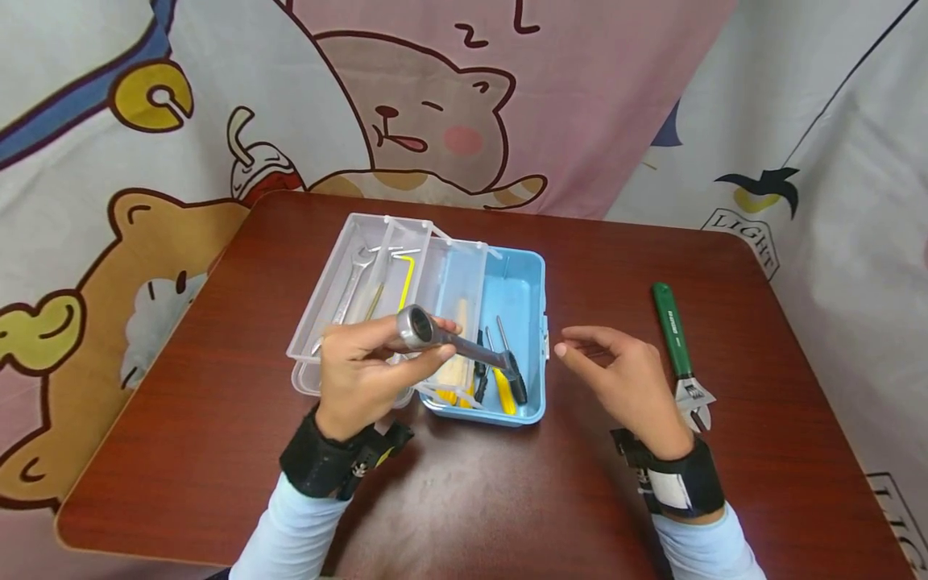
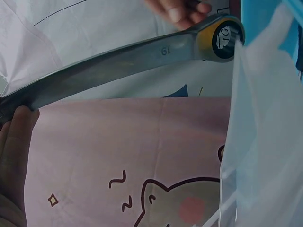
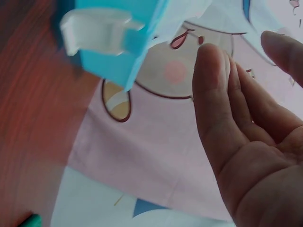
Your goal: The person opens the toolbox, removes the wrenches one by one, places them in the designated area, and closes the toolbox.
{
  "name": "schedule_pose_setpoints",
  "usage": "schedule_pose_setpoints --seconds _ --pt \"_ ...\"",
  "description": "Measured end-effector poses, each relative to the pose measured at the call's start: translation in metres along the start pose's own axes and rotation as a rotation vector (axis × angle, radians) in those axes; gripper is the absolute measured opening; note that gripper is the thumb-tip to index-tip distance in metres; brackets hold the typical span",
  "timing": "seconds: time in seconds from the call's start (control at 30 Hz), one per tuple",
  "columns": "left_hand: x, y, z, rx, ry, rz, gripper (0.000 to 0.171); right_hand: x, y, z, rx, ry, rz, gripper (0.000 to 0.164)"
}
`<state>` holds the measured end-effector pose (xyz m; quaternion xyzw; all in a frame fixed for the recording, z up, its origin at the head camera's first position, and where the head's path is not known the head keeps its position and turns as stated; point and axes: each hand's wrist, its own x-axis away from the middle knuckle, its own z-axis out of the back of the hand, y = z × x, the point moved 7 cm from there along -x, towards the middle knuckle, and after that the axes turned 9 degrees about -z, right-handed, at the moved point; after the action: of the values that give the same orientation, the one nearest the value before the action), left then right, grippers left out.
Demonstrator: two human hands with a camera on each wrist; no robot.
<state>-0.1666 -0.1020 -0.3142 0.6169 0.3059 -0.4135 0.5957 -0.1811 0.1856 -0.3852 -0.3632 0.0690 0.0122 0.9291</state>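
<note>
My left hand (image 1: 370, 362) grips a metal wrench (image 1: 471, 348) between thumb and fingers, over the toolbox's clear trays. Its round socket-like end points up toward the camera, and its shaft slants down to the right over the blue compartment. In the left wrist view the wrench (image 2: 128, 64) shows the number 19 and a head with a yellow band and a black cap. To the right of the blue toolbox (image 1: 532, 338), my right hand (image 1: 627, 379) hovers with thumb and fingers loosely bent, holding nothing. The right wrist view shows that hand (image 3: 255, 142) beside the box's white latch (image 3: 97, 30).
Clear trays (image 1: 326, 282) fold out left of the box, holding an open-end wrench (image 1: 354, 282) and a yellow hex key (image 1: 408, 282). Screwdrivers with yellow and black handles (image 1: 503, 391) lie in the blue compartment. A green-handled adjustable wrench (image 1: 674, 330) rests on the table at right.
</note>
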Motion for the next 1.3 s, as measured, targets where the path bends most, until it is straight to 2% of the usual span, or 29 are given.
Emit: schedule_pose_setpoints --seconds 0.2,0.33,0.43,0.63,0.87,1.3 --pt "0.002 -0.005 -0.009 0.054 0.014 0.014 0.027 0.009 -0.027 0.001 -0.066 -0.005 0.137 0.037" --pt "0.001 -0.007 -0.014 0.042 -0.006 0.008 0.033 0.014 -0.044 0.000 -0.096 -0.023 0.261 0.052" --pt "0.002 -0.007 -0.019 0.061 -0.020 0.002 0.026 0.016 -0.053 -0.005 -0.098 -0.053 0.358 0.062" --pt "0.006 -0.009 -0.031 0.126 -0.055 0.022 0.024 0.021 -0.066 -0.017 -0.149 -0.091 0.505 0.060" --pt "0.007 -0.010 -0.035 0.141 -0.067 0.019 0.019 0.023 -0.072 -0.019 -0.241 -0.085 0.574 0.049" --pt "0.007 -0.009 -0.035 0.156 -0.069 0.005 0.022 0.025 -0.078 -0.020 -0.216 -0.024 0.640 0.046"
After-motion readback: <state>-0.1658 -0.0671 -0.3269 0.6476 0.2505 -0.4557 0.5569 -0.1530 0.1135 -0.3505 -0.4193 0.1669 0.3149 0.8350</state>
